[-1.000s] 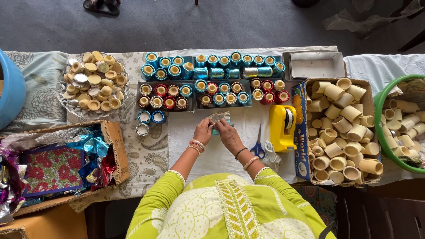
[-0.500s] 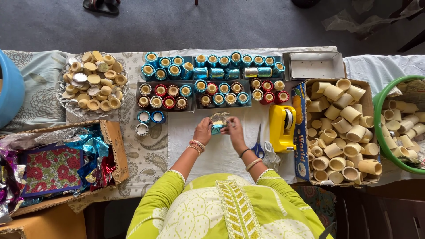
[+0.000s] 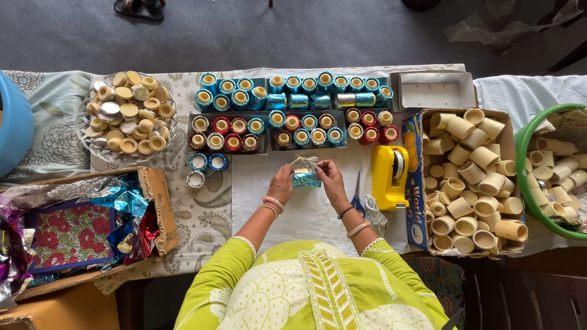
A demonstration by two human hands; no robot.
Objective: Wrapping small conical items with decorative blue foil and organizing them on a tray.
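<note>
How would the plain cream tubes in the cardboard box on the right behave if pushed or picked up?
The cream tubes are short hollow cylinders, so probably light for their size. Those lying on their sides would likely roll if nudged. They are piled loosely in the cardboard box, so lifting one may shift its neighbours.

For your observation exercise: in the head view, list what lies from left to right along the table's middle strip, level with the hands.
Cardboard box of foil sheets → left hand → foil-wrapped piece → right hand → scissors → yellow tape dispenser → box of plain cups → green basket.
</note>
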